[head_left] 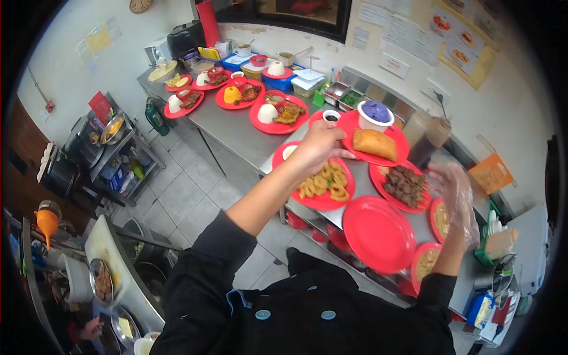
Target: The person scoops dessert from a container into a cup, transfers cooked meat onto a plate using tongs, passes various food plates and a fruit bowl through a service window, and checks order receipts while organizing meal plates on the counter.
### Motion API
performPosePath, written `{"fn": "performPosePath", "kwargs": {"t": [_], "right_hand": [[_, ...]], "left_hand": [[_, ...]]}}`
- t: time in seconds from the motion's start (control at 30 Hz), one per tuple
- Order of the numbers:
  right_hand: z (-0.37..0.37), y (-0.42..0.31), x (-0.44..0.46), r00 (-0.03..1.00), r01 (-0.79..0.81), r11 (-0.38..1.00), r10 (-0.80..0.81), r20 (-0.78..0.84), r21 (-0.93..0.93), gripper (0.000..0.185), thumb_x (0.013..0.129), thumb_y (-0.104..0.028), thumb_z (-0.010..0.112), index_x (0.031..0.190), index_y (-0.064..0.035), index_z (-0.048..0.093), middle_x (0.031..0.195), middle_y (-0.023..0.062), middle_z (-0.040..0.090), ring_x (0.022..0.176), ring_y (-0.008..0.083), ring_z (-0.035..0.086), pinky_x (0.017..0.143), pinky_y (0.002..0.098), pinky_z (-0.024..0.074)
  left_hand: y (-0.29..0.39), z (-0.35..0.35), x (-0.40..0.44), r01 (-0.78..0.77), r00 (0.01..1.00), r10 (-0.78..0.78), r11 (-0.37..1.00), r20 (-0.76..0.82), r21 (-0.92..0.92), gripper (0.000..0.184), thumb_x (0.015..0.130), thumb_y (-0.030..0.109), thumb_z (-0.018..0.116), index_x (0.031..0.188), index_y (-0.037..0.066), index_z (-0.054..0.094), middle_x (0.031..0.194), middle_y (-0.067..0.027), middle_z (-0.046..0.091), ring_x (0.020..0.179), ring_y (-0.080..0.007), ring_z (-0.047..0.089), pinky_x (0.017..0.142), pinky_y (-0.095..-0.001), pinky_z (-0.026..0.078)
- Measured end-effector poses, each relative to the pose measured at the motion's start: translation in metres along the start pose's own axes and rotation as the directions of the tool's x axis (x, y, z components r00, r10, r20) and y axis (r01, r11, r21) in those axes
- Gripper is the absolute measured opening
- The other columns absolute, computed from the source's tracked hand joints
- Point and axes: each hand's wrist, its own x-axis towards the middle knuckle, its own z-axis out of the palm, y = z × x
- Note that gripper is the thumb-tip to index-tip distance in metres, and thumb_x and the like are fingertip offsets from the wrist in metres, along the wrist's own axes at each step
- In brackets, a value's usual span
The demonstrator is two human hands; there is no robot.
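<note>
My left hand [324,147] grips the left edge of a red plate [395,147], raised over the counter. On it are a golden-brown pastry [374,144], a white bowl with a purple scoop [376,112] and a small cup of dark sauce [331,116]. My right hand [452,186], in a clear plastic glove, is held apart from that plate, fingers spread, beside the plate of meat skewers [404,187]. Below my left hand lies a plate of fried rings [324,181]. A bare red plate [379,234] rests nearer to me.
Several red plates with rice and meat [278,113] line the steel counter [231,133]. Metal trays [353,99] and sauce bottles [432,137] stand at the back. A green basket [486,236] is at right. Bottom left, a co-worker's hand [92,328] shows near pans.
</note>
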Motion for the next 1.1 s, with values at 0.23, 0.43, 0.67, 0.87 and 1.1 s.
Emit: {"fn": "performPosePath", "kwargs": {"t": [0.23, 0.43, 0.67, 0.87, 1.1], "right_hand": [[0.028, 0.047, 0.103, 0.98, -0.003, 0.995, -0.017, -0.2, -0.099, 0.047, 0.083, -0.025, 0.06, 0.122, -0.0028, 0.044, 0.11, 0.0184, 0.055, 0.089, 0.0218, 0.057, 0.063, 0.0328, 0.0515], [0.149, 0.081, 0.288, 0.97, 0.208, 0.845, -0.242, -0.005, -0.493, 0.029, 0.077, -0.007, 0.058, 0.106, -0.0095, 0.057, 0.118, 0.0046, 0.054, 0.113, 0.0186, 0.047, 0.097, 0.0328, 0.0358], [0.279, 0.119, 0.556, 0.893, 0.375, 0.622, -0.441, 0.088, -0.688, 0.039, 0.067, -0.002, 0.054, 0.104, -0.0089, 0.051, 0.116, 0.0147, 0.054, 0.105, 0.0295, 0.05, 0.085, 0.0368, 0.0403], [0.292, 0.095, 0.68, 0.719, -0.078, 0.388, -0.616, -0.321, -0.919, 0.028, 0.061, -0.001, 0.058, 0.089, -0.0049, 0.059, 0.101, 0.019, 0.06, 0.102, 0.0335, 0.055, 0.087, 0.0347, 0.0429], [0.31, 0.158, 0.769, 0.459, 0.186, 0.564, -0.774, -0.436, -0.805, 0.015, 0.067, 0.001, 0.054, 0.077, -0.0065, 0.06, 0.069, 0.0073, 0.06, 0.064, 0.0171, 0.059, 0.06, 0.0266, 0.0467]], "left_hand": [[0.098, -0.151, 0.04, -0.081, 0.985, 0.091, 0.994, -0.146, 0.073, 0.018, 0.085, 0.003, 0.05, 0.101, -0.004, 0.044, 0.094, -0.0134, 0.057, 0.078, -0.0226, 0.061, 0.065, -0.0373, 0.057], [0.185, -0.254, 0.114, -0.096, 0.977, 0.133, 0.971, -0.167, 0.217, 0.024, 0.085, 0.004, 0.051, 0.109, 0.001, 0.049, 0.094, -0.0083, 0.061, 0.078, -0.0167, 0.063, 0.064, -0.0304, 0.055], [0.253, -0.348, 0.227, -0.105, 0.984, 0.129, 0.978, -0.126, 0.182, 0.024, 0.084, 0.002, 0.048, 0.108, -0.001, 0.043, 0.096, -0.0124, 0.06, 0.079, -0.0191, 0.064, 0.063, -0.0329, 0.057], [0.302, -0.412, 0.327, -0.05, 0.998, 0.045, 0.989, 0.037, 0.142, 0.025, 0.085, 0.001, 0.045, 0.109, -0.003, 0.043, 0.098, -0.015, 0.06, 0.081, -0.021, 0.065, 0.063, -0.0305, 0.057], [0.342, -0.459, 0.439, -0.05, 0.972, -0.005, 0.973, 0.235, 0.225, 0.025, 0.085, 0.006, 0.049, 0.107, -0.007, 0.05, 0.098, -0.0155, 0.062, 0.081, -0.0201, 0.065, 0.067, -0.0298, 0.056]]}}
